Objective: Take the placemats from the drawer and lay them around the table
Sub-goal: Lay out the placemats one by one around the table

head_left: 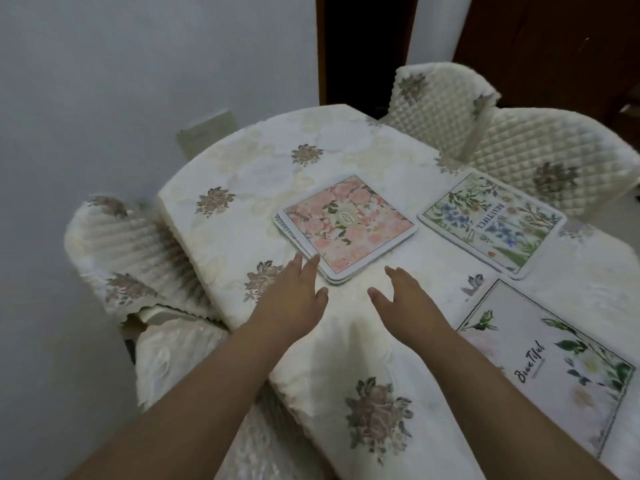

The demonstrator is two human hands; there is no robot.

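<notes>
A small stack of placemats [348, 225], topped by a pink floral one, lies in the middle of the cloth-covered table [242, 188]. A green and blue botanical placemat [491, 220] lies flat at the far right side. A white one with green leaves and the word "Beautiful" [550, 372] lies at the near right. My left hand [294, 292] is open, its fingertips at the stack's near left corner. My right hand [403, 294] is open just short of the stack's near corner, holding nothing.
Quilted cream chair covers stand around the table: one chair at the left [135, 254], two at the far right [440, 95] [554, 157]. A grey wall [121, 81] runs behind on the left, and a dark doorway [363, 46] opens beyond the table.
</notes>
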